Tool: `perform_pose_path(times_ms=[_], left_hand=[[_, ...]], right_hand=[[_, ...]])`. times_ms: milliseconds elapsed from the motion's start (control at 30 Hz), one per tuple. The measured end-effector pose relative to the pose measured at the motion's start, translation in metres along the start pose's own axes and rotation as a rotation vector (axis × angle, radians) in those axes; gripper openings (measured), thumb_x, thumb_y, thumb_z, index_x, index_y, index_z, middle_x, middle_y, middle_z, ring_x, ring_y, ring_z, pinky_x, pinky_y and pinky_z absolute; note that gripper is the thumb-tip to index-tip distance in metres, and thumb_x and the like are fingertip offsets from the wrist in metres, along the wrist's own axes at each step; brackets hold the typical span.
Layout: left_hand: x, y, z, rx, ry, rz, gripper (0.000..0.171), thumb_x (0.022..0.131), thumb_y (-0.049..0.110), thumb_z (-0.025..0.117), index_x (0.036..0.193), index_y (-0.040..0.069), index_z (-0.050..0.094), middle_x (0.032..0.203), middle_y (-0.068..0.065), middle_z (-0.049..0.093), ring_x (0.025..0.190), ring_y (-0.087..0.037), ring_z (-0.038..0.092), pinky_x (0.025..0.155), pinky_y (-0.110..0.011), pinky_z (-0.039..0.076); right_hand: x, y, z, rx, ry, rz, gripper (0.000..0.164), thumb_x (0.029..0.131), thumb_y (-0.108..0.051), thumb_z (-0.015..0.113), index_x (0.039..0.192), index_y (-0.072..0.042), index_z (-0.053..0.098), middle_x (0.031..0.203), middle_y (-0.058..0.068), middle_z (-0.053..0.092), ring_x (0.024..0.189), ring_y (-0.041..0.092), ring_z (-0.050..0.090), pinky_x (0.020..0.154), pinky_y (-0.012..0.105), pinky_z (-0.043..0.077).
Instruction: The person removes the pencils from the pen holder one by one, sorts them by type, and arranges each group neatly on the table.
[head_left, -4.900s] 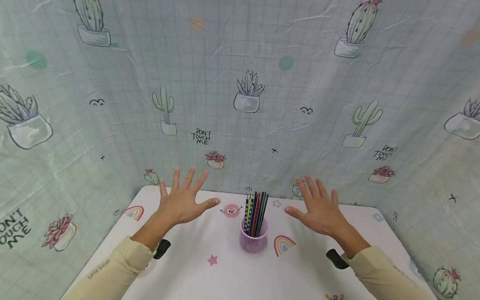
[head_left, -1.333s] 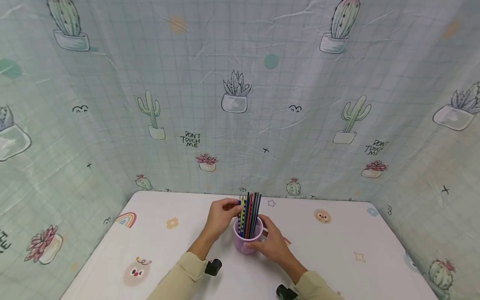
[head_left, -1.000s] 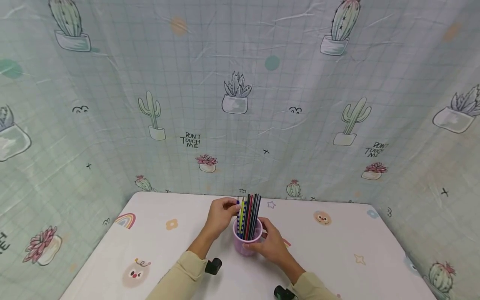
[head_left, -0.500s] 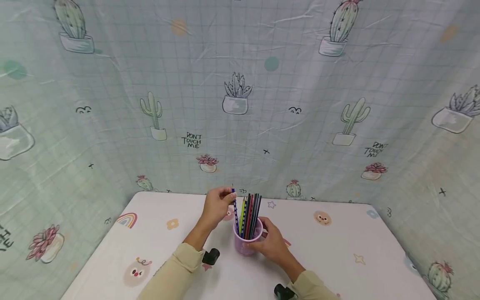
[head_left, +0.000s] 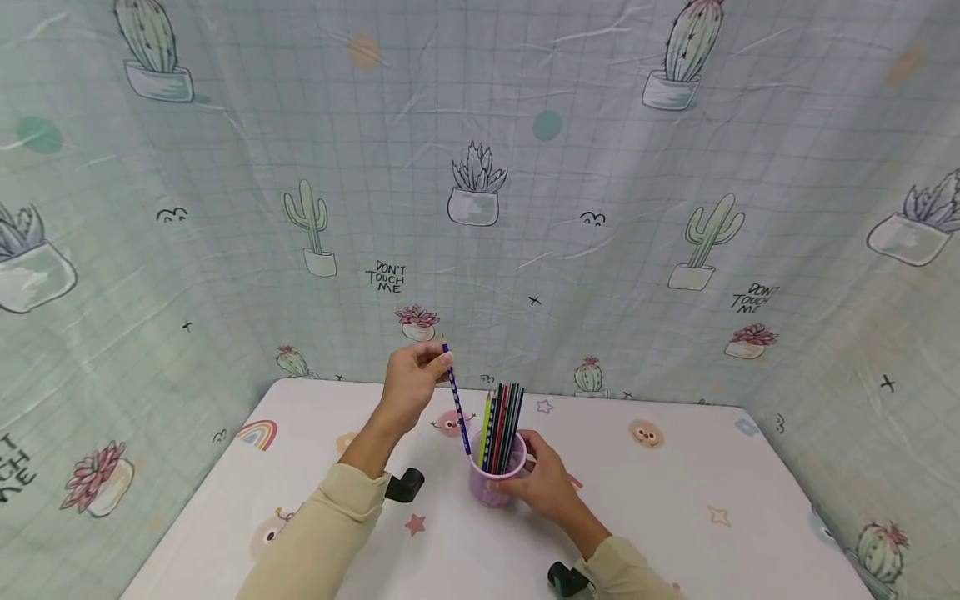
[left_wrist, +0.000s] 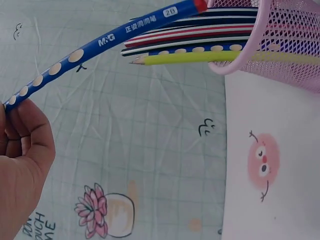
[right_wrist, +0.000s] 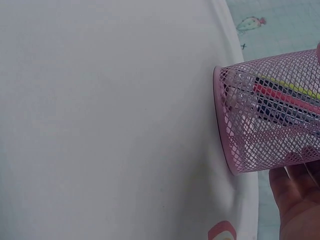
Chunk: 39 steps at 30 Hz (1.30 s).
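Between thumb and fingers, my left hand (head_left: 411,379) pinches a blue pencil (head_left: 457,400) near its sharpened tip. In the left wrist view this blue pencil (left_wrist: 95,52) shows pale oval dents, and its red end is by the rim of the pink mesh pen cup (left_wrist: 260,35). My right hand (head_left: 546,482) grips the pen cup (head_left: 491,492), thumb in front and fingers around the far side. Several pencils stand in the cup: a yellow-green pencil (head_left: 484,429), another blue dotted one, and dark striped ones. The right wrist view shows the cup (right_wrist: 270,145) with its base at the white tabletop.
The white table (head_left: 637,517) carries printed stars, faces and rainbows. A curtain (head_left: 480,275) with cactus prints hangs behind it and along both sides. Black wrist cameras, such as the left one (head_left: 405,485), sit under both cuffs.
Both hands came from spread above the table to the cup. The left hand has drawn the blue pencil up and leftward out of the cup, while the right hand has kept its grip.
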<state>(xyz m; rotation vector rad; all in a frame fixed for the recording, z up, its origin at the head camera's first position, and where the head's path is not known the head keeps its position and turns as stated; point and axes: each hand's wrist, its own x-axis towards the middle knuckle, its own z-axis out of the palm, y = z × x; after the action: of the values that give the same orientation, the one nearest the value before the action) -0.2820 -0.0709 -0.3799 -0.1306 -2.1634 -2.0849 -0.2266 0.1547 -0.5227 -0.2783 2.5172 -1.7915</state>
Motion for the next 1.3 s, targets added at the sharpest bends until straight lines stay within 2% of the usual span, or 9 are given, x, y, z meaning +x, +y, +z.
perform_pose_path(times_ms=[167, 367, 533, 867, 1067, 1300], left_hand=[[-0.002, 0.002, -0.015, -0.014, -0.005, -0.031, 0.019, 0.101, 0.0, 0.062, 0.113, -0.015, 0.064, 0.095, -0.011, 0.067, 0.08, -0.008, 0.062, 0.074, -0.017, 0.058], [-0.005, -0.007, -0.03, -0.005, -0.019, -0.079, 0.015, 0.102, -0.001, 0.061, 0.109, -0.014, 0.063, 0.087, -0.001, 0.065, 0.079, -0.01, 0.061, 0.074, -0.019, 0.059], [-0.008, -0.015, -0.04, 0.009, -0.031, -0.122, 0.015, 0.103, 0.0, 0.06, 0.11, -0.012, 0.063, 0.089, -0.002, 0.064, 0.08, -0.011, 0.06, 0.075, -0.02, 0.059], [-0.015, -0.03, -0.067, 0.1, -0.02, -0.196, 0.024, 0.104, 0.003, 0.06, 0.121, -0.014, 0.061, 0.097, -0.006, 0.065, 0.084, -0.013, 0.061, 0.075, -0.02, 0.059], [-0.02, -0.041, -0.078, 0.148, -0.03, -0.23, 0.024, 0.104, 0.004, 0.06, 0.121, -0.013, 0.062, 0.099, -0.01, 0.066, 0.085, -0.015, 0.061, 0.076, -0.021, 0.06], [-0.026, -0.053, -0.09, 0.17, -0.024, -0.282, 0.025, 0.104, 0.004, 0.06, 0.122, -0.014, 0.061, 0.096, -0.008, 0.066, 0.083, -0.015, 0.061, 0.075, -0.022, 0.059]], right_hand=[[-0.001, -0.003, 0.002, 0.026, 0.0, -0.001, 0.085, 0.072, -0.013, 0.096, 0.144, -0.008, 0.05, 0.148, 0.017, 0.058, 0.139, 0.045, 0.056, 0.111, 0.055, 0.05], [-0.002, -0.001, 0.003, 0.009, 0.002, 0.007, 0.086, 0.072, -0.015, 0.096, 0.144, -0.009, 0.05, 0.148, 0.016, 0.058, 0.139, 0.044, 0.057, 0.11, 0.055, 0.05], [-0.002, 0.003, 0.002, -0.001, 0.005, 0.013, 0.087, 0.072, -0.018, 0.097, 0.145, -0.01, 0.05, 0.147, 0.015, 0.059, 0.139, 0.041, 0.057, 0.112, 0.054, 0.049], [-0.002, 0.002, 0.001, -0.025, 0.001, 0.007, 0.086, 0.074, -0.02, 0.096, 0.146, -0.009, 0.049, 0.149, 0.016, 0.058, 0.141, 0.043, 0.054, 0.111, 0.055, 0.048], [-0.002, 0.003, 0.002, -0.031, 0.0, 0.015, 0.086, 0.074, -0.02, 0.096, 0.146, -0.01, 0.049, 0.149, 0.016, 0.058, 0.14, 0.044, 0.055, 0.11, 0.055, 0.05], [0.001, 0.001, 0.001, -0.002, 0.014, 0.004, 0.083, 0.072, -0.012, 0.096, 0.143, -0.009, 0.052, 0.148, 0.015, 0.058, 0.14, 0.042, 0.055, 0.112, 0.054, 0.049]])
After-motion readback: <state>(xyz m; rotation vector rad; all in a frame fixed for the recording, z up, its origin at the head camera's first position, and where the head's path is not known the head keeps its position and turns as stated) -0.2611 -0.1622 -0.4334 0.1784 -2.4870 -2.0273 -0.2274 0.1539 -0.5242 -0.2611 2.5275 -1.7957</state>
